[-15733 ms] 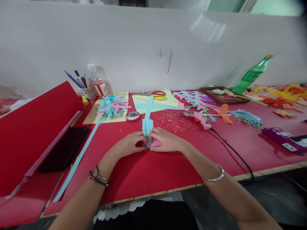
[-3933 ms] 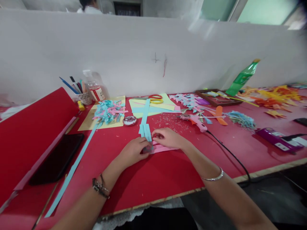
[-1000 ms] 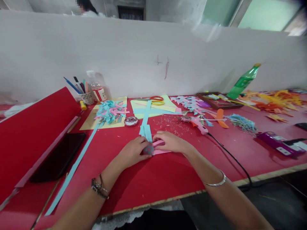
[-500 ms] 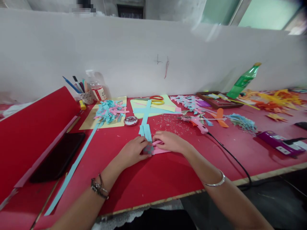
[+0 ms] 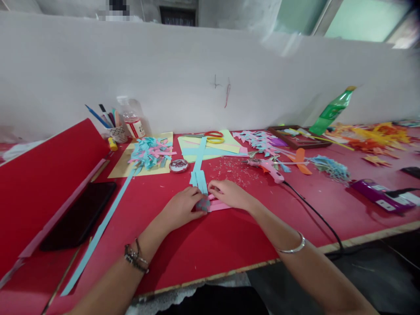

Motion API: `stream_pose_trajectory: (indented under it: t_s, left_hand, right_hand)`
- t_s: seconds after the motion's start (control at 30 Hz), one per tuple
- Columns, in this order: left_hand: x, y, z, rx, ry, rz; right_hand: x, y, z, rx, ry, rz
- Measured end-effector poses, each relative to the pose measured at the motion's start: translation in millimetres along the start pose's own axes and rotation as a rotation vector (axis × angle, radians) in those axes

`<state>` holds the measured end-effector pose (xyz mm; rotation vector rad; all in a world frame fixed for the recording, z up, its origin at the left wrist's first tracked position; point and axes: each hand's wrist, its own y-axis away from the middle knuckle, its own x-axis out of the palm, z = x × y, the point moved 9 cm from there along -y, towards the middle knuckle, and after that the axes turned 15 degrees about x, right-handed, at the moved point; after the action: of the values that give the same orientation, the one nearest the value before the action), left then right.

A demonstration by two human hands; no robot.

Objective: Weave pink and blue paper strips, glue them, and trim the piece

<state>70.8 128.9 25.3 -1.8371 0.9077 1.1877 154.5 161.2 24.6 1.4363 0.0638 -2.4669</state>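
at the near edge of the red tabletop (image 5: pixel 183 258), the left hand (image 5: pixel 183 205) and right hand (image 5: pixel 231 194) work close together over a small woven paper piece (image 5: pixel 203 204), lying flat between them. the left hand's fingers bend over its left side, thumb near the lower edge; whether they pinch or only press cannot be told. the right hand's fingers curl toward the thumb above pink strips (image 5: pixel 219 206) running out of the piece to the right; whether they grip one is hidden. light blue strips (image 5: pixel 199 180) run out of its far side, one reaching well beyond the rest.

to the left lie a long blue strip (image 5: pixel 98 235) and a dark phone (image 5: pixel 79 216). farther off, a round tin (image 5: pixel 179 165) sits beside a heap of blue and pink cuttings (image 5: pixel 151 153), and a pink glue gun (image 5: pixel 269 168) lies to the right. beyond, red-and-yellow-handled scissors (image 5: pixel 215 141) rest on pastel sheets (image 5: pixel 188 152). near the pale wall (image 5: pixel 177 65) stand a pen cup (image 5: pixel 118 134), a clear bottle (image 5: pixel 133 120) and a tilted green bottle (image 5: pixel 333 111).
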Motion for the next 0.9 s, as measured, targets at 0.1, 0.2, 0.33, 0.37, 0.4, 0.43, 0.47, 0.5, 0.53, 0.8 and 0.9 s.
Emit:
stream_pose_trajectory:
  t_s: [0.1, 0.2, 0.33, 0.37, 0.4, 0.43, 0.47, 0.5, 0.53, 0.8, 0.9]
  left_hand:
    - [0.4, 0, 0, -0.006, -0.018, 0.005]
    - [-0.2, 0, 0, -0.01, -0.036, 0.011]
    - [-1.5, 0, -2, -0.009, -0.034, 0.011]
    - [-1.6, 0, -2, -0.006, -0.03, 0.008]
    - [-1.5, 0, -2, -0.002, -0.026, 0.005]
    - [-1.3, 0, -2, 0.001, -0.021, 0.001]
    - [-1.1, 0, -1, 0.0, -0.018, -0.005]
    - [-0.9, 0, 0, -0.001, -0.014, -0.011]
    - [-0.7, 1, 0, -0.003, -0.01, -0.015]
    - [-1.6, 1, 0, 0.005, 0.004, -0.01]
    - [-1.4, 1, -1, 0.003, -0.012, -0.006]
  right_hand:
    - [2, 0, 1, -0.025, -0.01, 0.011]
    - [3, 1, 3, -0.049, -0.027, 0.04]
    - [4, 1, 4, -0.076, -0.055, 0.08]
    - [4, 1, 4, -0.079, -0.063, 0.088]
    - [5, 1, 5, -0.08, -0.069, 0.095]
    - [5, 0, 5, -0.08, -0.07, 0.1]
    - [5, 0, 4, -0.077, -0.069, 0.102]
    - [5, 0, 4, -0.072, -0.065, 0.102]
    - [4, 0, 4, -0.068, -0.061, 0.099]
    - [1, 4, 10, -0.103, 0.01, 0.082]
    - [0, 5, 11, -0.121, 0.051, 0.073]
